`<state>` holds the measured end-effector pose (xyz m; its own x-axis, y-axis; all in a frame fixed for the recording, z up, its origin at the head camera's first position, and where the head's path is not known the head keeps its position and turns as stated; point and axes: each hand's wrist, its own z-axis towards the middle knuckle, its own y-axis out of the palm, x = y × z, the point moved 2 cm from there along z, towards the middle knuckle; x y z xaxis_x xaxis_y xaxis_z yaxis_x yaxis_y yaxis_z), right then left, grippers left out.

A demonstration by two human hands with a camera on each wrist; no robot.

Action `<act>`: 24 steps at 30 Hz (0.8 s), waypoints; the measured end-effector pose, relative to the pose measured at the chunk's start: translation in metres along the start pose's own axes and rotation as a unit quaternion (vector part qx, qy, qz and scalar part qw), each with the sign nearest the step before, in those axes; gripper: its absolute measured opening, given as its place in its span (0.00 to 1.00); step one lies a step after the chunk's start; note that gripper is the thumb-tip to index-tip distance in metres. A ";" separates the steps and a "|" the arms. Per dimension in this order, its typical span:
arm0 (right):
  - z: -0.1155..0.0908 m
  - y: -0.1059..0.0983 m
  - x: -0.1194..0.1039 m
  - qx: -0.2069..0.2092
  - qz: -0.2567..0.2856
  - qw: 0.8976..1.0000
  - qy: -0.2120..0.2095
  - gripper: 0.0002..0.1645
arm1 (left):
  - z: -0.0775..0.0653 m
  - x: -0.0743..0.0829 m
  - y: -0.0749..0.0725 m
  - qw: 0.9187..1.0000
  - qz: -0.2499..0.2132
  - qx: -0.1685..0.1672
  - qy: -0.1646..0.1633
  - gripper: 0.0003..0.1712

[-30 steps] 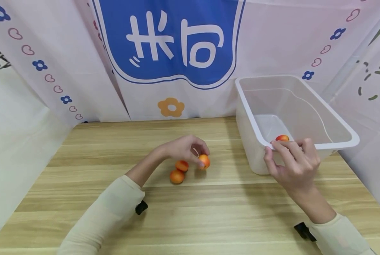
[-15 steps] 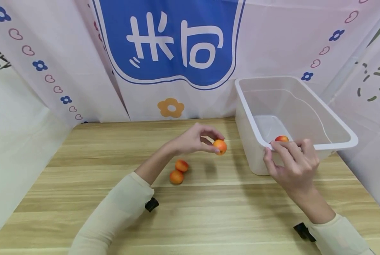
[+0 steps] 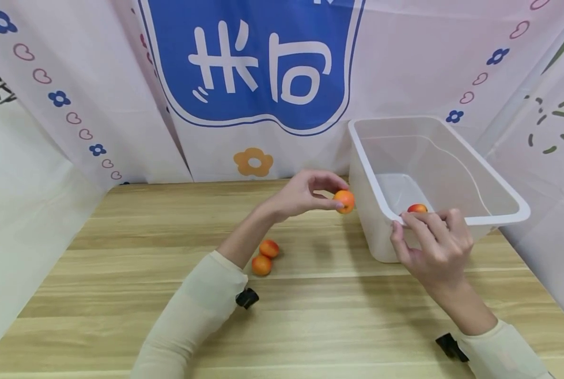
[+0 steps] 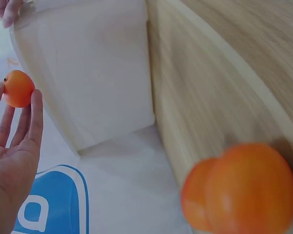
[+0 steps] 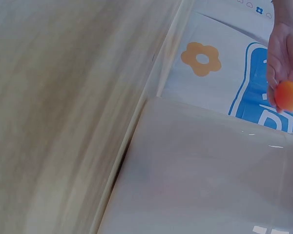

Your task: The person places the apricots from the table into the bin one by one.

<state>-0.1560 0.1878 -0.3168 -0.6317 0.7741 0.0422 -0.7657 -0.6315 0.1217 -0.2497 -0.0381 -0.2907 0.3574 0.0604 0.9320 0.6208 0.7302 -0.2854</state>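
In the head view my left hand [image 3: 303, 196] pinches a small round orange fruit, apricot-like [image 3: 344, 201], between thumb and fingertips. It is held above the table, just left of a white plastic tub [image 3: 368, 213]. The left wrist view shows a small dark spot on the held fruit [image 4: 18, 88]. My right hand [image 3: 437, 251] grips the tub's near rim at its front left corner, fingers over the edge and thumb outside. One red-orange fruit [image 3: 417, 208] lies inside the tub, partly hidden by that hand and rim. Two more fruits, one upper [image 3: 269, 248] and one lower [image 3: 261, 265], touch on the table.
The wood-grain table [image 3: 310, 326] reaches back to a printed white cloth [image 3: 305, 152] with a blue sign. Cloth also hangs at both sides. The tub stands at the table's back right, near the cloth. A black clip [image 3: 247, 298] shows by the left sleeve.
My left hand has lifted the apricot-like fruit from beside the other two and carried it right and back, up to the tub's left side. My right hand stays on the rim.
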 end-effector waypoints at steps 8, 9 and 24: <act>0.000 0.000 0.000 -0.005 0.003 1.000 0.000 0.19 | 0.018 0.016 0.008 0.997 -0.061 0.043 0.020 0.20; -0.001 0.000 0.000 -0.006 0.003 1.000 0.000 0.19 | 0.020 0.018 0.009 0.996 -0.068 0.050 0.020 0.19; -0.002 0.000 0.001 -0.011 0.001 1.000 0.000 0.19 | 0.051 0.031 0.023 0.984 -0.147 0.102 0.011 0.17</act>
<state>-0.1563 0.1884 -0.3184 -0.6324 0.7734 0.0428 -0.7676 -0.6332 0.0994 -0.2594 0.0152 -0.2567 0.1993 -0.1863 0.9621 0.5481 0.8350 0.0481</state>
